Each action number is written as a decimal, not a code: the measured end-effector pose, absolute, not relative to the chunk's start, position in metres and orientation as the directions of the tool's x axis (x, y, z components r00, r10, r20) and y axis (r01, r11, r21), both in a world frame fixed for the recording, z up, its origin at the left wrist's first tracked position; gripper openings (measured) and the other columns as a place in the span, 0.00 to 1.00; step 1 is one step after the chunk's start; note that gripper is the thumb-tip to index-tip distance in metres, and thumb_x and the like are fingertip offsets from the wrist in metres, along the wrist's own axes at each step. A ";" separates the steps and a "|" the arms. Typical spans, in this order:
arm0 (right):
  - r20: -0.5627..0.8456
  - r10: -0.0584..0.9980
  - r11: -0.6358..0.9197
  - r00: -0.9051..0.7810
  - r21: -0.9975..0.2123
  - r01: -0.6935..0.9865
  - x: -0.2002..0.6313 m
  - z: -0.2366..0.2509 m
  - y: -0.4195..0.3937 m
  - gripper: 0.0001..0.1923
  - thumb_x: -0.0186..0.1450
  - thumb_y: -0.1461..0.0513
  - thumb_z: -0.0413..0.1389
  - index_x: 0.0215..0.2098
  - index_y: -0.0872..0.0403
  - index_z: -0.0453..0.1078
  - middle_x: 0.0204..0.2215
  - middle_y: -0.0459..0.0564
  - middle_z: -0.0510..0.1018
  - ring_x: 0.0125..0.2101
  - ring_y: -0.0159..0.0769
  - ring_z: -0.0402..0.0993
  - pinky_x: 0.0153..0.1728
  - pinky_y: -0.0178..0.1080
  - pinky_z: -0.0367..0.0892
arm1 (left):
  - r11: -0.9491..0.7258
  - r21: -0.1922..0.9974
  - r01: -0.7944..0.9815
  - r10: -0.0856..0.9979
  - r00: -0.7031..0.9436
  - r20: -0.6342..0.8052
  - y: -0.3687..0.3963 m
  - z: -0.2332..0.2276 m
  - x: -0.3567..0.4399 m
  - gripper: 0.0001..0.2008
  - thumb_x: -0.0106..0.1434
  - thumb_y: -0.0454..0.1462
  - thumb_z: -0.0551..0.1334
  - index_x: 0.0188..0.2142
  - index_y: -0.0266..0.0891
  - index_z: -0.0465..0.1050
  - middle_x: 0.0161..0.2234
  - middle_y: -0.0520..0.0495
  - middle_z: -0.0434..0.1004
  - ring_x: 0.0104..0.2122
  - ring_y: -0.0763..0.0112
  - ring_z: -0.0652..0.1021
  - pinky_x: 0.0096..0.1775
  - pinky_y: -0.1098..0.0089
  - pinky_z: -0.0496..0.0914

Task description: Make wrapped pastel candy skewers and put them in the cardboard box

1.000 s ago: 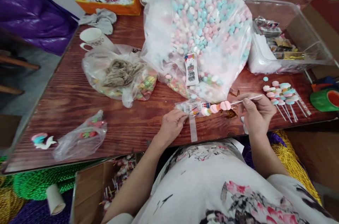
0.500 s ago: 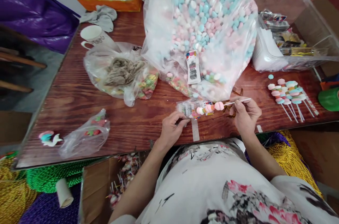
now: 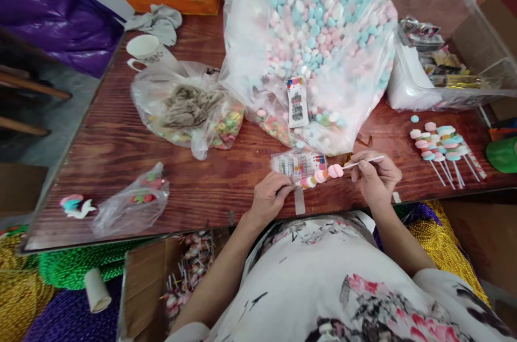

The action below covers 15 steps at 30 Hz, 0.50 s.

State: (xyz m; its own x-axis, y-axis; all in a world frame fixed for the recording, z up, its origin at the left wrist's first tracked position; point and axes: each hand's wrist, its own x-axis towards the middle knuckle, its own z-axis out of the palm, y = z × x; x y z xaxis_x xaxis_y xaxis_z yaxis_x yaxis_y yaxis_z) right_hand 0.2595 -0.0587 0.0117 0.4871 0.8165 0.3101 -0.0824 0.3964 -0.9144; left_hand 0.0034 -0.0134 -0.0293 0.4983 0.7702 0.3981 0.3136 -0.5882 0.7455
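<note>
My right hand pinches the white stick of a marshmallow skewer. Pink and pale sweets are threaded along it, and its far end points at my left hand. The left thumb and fingers are pressed together at that end, on what looks like the edge of a clear wrapper, mostly hidden by the fingers. Just beyond the skewer lie printed clear wrappers on the table. Gold twist ties sit behind my right hand. Finished-looking skewers form a pile to the right.
A large bag of marshmallows fills the back. Left of it are a bag with a brown cloth, a white mug and an orange box. A clear bin stands right. A carton is below the table edge.
The skewer's far end has come down to the left fingertips and now lies in front of the printed wrappers. My left hand has shifted slightly right.
</note>
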 end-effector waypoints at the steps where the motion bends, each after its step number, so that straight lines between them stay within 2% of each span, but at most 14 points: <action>1: 0.282 0.810 0.379 0.514 -0.921 -0.091 0.259 0.011 -0.057 0.02 0.63 0.64 0.60 0.31 0.53 0.73 0.31 0.45 0.79 0.18 0.25 0.69 0.15 0.31 0.62 | -0.623 0.721 0.303 0.744 0.513 0.428 -0.013 -0.030 0.003 0.03 0.64 0.31 0.62 0.33 0.38 0.73 0.31 0.47 0.77 0.33 0.71 0.76 0.39 0.69 0.71; 5: 0.165 0.793 0.318 0.586 -0.933 -0.169 0.257 0.010 -0.052 0.04 0.62 0.62 0.61 0.29 0.53 0.72 0.29 0.44 0.78 0.17 0.23 0.67 0.14 0.29 0.60 | -0.742 0.617 0.263 0.637 0.564 0.526 -0.013 -0.032 -0.001 0.05 0.65 0.29 0.61 0.37 0.38 0.74 0.35 0.44 0.79 0.37 0.69 0.77 0.41 0.66 0.73; 9: 0.092 0.834 0.248 0.544 -0.944 -0.220 0.255 0.007 -0.051 0.05 0.61 0.62 0.62 0.28 0.54 0.72 0.28 0.44 0.79 0.17 0.24 0.67 0.14 0.29 0.61 | -0.793 0.555 0.252 0.572 0.621 0.536 -0.012 -0.032 -0.003 0.07 0.65 0.29 0.59 0.40 0.38 0.74 0.38 0.42 0.80 0.39 0.68 0.77 0.42 0.64 0.73; 12: 0.076 0.844 0.225 0.531 -0.949 -0.221 0.253 0.005 -0.052 0.06 0.61 0.61 0.63 0.28 0.54 0.72 0.28 0.45 0.78 0.18 0.24 0.68 0.15 0.28 0.61 | -0.816 0.525 0.243 0.537 0.654 0.532 -0.013 -0.031 0.000 0.07 0.66 0.29 0.58 0.40 0.39 0.73 0.39 0.41 0.80 0.39 0.67 0.77 0.43 0.63 0.73; 15: 0.094 0.852 0.235 0.516 -0.948 -0.215 0.250 0.002 -0.052 0.05 0.61 0.61 0.63 0.29 0.53 0.73 0.28 0.44 0.77 0.18 0.24 0.68 0.15 0.28 0.62 | -0.807 0.538 0.243 0.551 0.639 0.537 -0.016 -0.028 0.004 0.07 0.66 0.29 0.59 0.40 0.39 0.73 0.40 0.41 0.79 0.39 0.67 0.76 0.42 0.64 0.73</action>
